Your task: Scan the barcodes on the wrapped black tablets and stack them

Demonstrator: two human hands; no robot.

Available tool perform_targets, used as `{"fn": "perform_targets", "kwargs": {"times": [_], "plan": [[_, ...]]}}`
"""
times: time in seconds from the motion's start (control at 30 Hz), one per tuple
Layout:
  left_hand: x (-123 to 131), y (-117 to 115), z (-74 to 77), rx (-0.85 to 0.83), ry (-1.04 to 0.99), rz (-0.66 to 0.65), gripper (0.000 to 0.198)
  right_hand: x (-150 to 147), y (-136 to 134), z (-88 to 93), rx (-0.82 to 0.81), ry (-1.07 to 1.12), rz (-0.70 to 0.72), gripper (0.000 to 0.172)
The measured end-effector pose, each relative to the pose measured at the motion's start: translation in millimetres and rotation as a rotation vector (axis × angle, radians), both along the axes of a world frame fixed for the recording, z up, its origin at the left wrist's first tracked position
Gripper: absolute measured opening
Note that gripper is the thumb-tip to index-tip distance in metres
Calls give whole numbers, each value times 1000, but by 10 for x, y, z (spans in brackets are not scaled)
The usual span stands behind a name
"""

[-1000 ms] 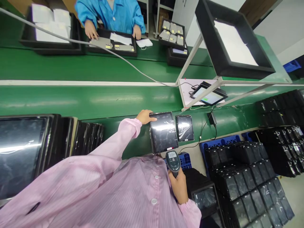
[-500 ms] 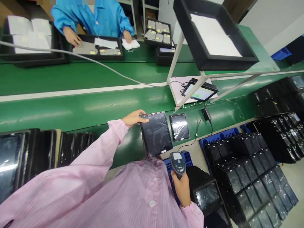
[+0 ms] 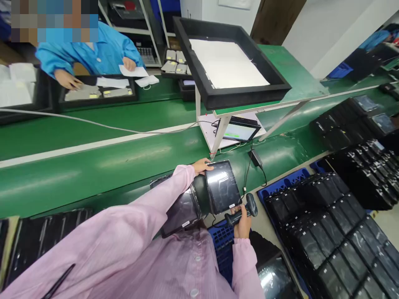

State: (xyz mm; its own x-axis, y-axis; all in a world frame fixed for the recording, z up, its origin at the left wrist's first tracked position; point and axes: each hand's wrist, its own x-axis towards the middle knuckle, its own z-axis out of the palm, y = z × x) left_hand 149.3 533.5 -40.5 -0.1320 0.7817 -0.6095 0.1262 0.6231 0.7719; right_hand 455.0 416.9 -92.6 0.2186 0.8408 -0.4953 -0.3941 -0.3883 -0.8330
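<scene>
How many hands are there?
4: the wearer's left hand on a black panel; right hand around a scanner; a co-worker's hand at a tray, their other hand at white paper. More may be hidden.

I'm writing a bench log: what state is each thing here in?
Glossy black rectangular panel: unlit, corner held by the left hand.
Second glossy black panel: unlit, partly hidden by the pink sleeve.
Dark grey plastic scanner: gripped in the right hand.
Black-framed rectangular monitor: lit.
Black rectangular tray: open, white paper inside.
</scene>
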Motion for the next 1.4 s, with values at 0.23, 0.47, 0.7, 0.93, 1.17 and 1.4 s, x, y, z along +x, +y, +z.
{"fn": "perform_targets", "kwargs": {"times": [0.23, 0.47, 0.7, 0.93, 1.17, 1.4], "plan": [[111, 360, -422, -2, 510, -151, 35, -143, 542, -520, -118, -43, 33, 59], [27, 186, -216, -25, 639, -250, 33, -98, 340, -397, -136, -268, 56, 60], [-635, -1731, 273, 360, 799, 97, 46, -81, -850, 652, -20, -596, 748, 42], [-495, -3047, -232, 297, 409, 438, 66, -637, -1705, 999, 44, -714, 1112, 38], [-742, -2700, -399, 294, 290, 493, 67, -668, -1802, 881, 101, -850, 1058, 34], [-957, -2470, -420, 255, 326, 498, 61, -716, -1837, 915, 111, -838, 1015, 32]]}}
